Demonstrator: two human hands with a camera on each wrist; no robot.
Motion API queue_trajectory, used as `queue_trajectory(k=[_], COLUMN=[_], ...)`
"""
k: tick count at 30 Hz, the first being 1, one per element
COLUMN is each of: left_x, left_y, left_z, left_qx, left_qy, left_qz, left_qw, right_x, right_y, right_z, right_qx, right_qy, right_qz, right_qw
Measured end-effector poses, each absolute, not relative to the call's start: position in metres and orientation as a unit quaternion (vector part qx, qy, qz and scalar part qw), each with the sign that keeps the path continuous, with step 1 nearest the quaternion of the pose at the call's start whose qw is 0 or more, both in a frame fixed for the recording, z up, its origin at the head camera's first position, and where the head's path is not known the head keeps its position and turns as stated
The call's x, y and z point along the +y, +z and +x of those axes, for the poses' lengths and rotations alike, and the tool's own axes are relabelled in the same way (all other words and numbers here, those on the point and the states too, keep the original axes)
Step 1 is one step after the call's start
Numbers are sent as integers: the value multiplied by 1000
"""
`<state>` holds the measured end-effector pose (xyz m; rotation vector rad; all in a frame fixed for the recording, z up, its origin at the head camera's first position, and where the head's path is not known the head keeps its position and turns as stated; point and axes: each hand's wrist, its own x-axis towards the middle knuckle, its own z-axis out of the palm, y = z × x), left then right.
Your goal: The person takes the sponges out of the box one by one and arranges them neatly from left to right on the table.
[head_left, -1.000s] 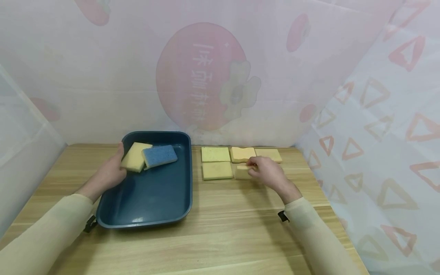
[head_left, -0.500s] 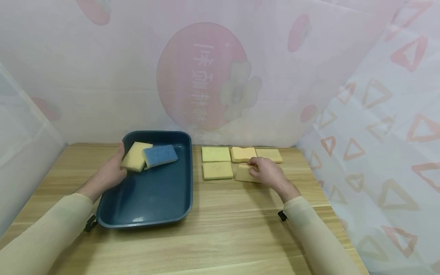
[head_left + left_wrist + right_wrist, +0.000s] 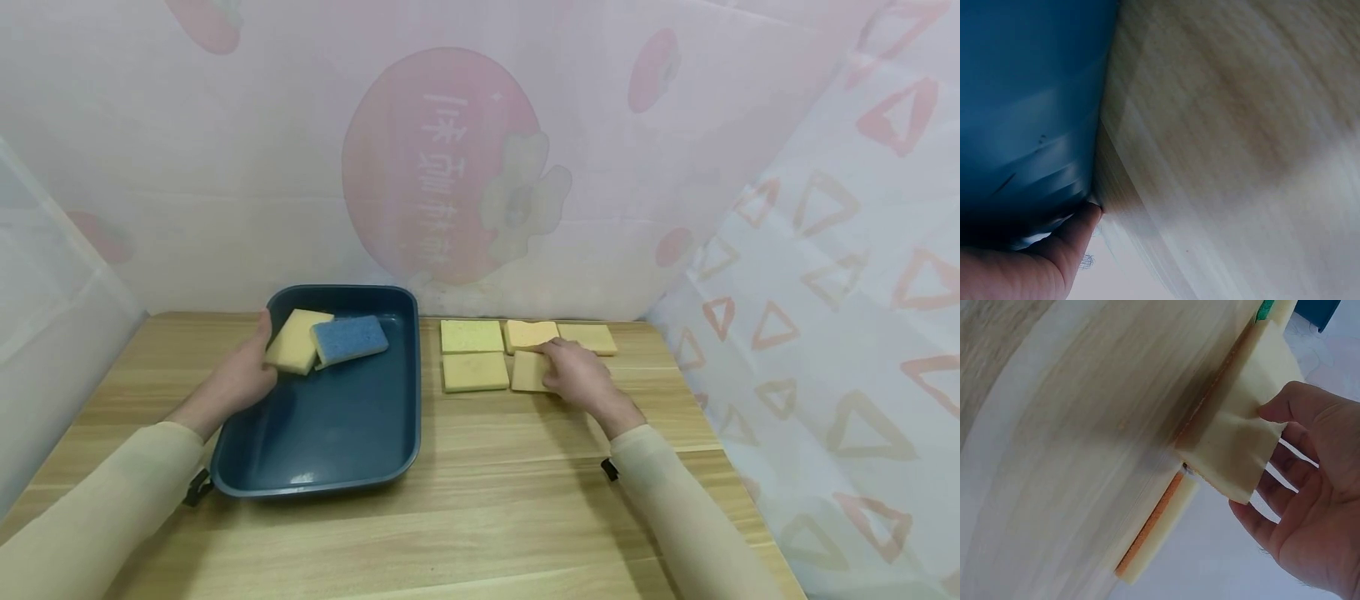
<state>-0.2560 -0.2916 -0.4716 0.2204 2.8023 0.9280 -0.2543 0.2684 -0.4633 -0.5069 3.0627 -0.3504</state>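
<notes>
Right hand (image 3: 577, 379), fingers pinching the near-right pale sponge (image 3: 529, 371), flat on the table (image 3: 480, 500) in the front row of the sponge group, long axis about left to right across the table. Just beside it on the left, a yellow sponge (image 3: 474, 372); behind, three more sponges (image 3: 528, 334) in a row. Left hand (image 3: 238, 379) at the left rim of the dark blue tray (image 3: 330, 433), gripping a yellow sponge (image 3: 296, 342) tilted against a blue sponge (image 3: 348, 339) inside the far end. On the backdrop (image 3: 457, 167), mirrored writing over a pink tomato picture, not readable.
</notes>
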Motion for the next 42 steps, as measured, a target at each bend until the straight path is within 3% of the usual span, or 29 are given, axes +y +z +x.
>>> queue_trajectory(k=[26, 42], left_x=[-291, -290], left_y=[-470, -469], left_z=[-257, -258], left_qx=[943, 943], left_qy=[310, 309], left_qz=[74, 71], left_qw=[96, 96], right_x=[267, 190], right_y=[-469, -434], right_z=[-261, -263], right_qx=[980, 968], right_qy=[-88, -101], right_qz=[-179, -228], right_qw=[-7, -22])
